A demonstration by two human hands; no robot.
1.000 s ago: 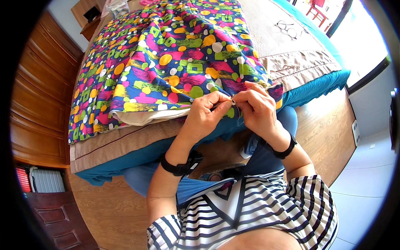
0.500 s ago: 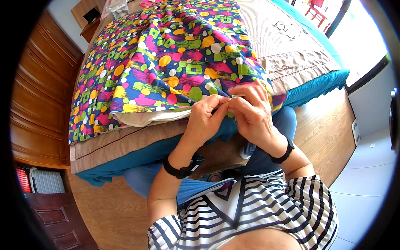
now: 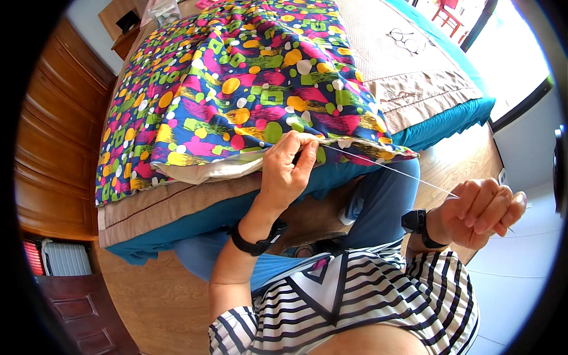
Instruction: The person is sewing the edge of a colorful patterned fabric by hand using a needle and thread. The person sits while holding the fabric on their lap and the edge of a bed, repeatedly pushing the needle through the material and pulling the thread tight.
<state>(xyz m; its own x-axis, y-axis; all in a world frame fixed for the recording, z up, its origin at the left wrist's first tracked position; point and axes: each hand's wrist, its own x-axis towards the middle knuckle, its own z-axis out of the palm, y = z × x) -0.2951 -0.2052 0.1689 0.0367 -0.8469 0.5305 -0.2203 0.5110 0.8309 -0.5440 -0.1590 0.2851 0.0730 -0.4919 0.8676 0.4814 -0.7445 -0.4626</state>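
A quilt cover (image 3: pixel 260 77) in bright dots, squares and splashes on dark blue lies over the bed. Its near edge is parted at the left, where a white inner layer (image 3: pixel 207 171) shows. My left hand (image 3: pixel 288 168) is closed, pinching that edge near its middle between thumb and fingers. From the pinch a white thread (image 3: pixel 387 168) runs taut to my right hand (image 3: pixel 482 210), which is raised off to the right of the bed, fingers curled shut. A thin needle (image 3: pixel 511 229) pokes out beside the curled fingers; the rest of it is hidden.
The bed's beige mat (image 3: pixel 408 89) and teal sheet (image 3: pixel 449 124) reach past the quilt cover. Eyeglasses (image 3: pixel 405 41) lie on the mat. A wooden wardrobe (image 3: pixel 59 142) stands at the left. My knees (image 3: pixel 384 201) are against the bedside, above a wood floor (image 3: pixel 157 302).
My right hand has moved away from my left, down and out to the right, drawing the thread out straight. The left hand keeps its pinch on the quilt cover's edge.
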